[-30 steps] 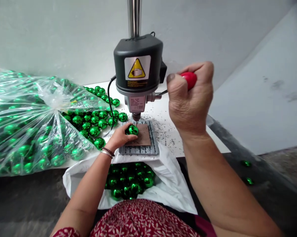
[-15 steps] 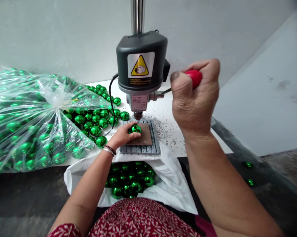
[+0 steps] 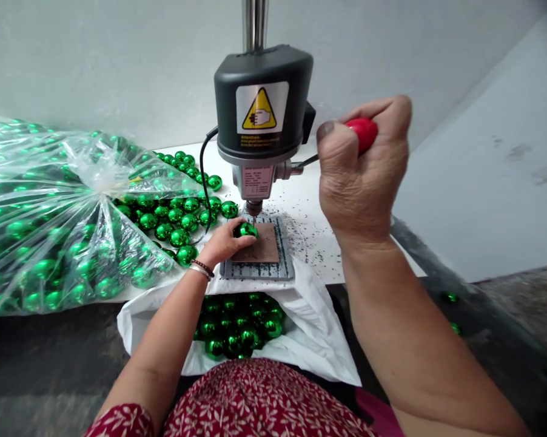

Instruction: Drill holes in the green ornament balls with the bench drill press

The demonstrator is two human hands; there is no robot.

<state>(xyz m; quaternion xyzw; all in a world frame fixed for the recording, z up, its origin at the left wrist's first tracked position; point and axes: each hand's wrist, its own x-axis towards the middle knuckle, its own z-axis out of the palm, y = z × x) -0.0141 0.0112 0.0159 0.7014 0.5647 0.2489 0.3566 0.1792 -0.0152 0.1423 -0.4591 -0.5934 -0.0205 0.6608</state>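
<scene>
A shiny green bauble point(image 3: 247, 230) is pinched between the thumb and fingers of my left hand point(image 3: 225, 241), over a brown board point(image 3: 267, 249) on the grey slotted base plate point(image 3: 288, 267). Right above it is the chuck point(image 3: 254, 208) of a small drill press point(image 3: 262, 136); its thin bit comes down at the bauble's right side, and whether it touches I cannot tell. My right hand point(image 3: 364, 164) is wrapped round the red knob point(image 3: 363, 135) of the press's lever, its far fingers hidden behind the knob and palm.
Left of the press, a clear plastic bag point(image 3: 103, 176) bulges with green baubles, several spilled loose beside it. A white cloth bag point(image 3: 314, 321) of baubles hangs open at the table's front edge. Dark shavings litter the white table point(image 3: 321, 243). A black cord point(image 3: 202, 164) hangs beside the press.
The bauble in my left hand has shifted slightly left, away from under the bit. My right hand with the knob appears a little higher. The view has shifted slightly.
</scene>
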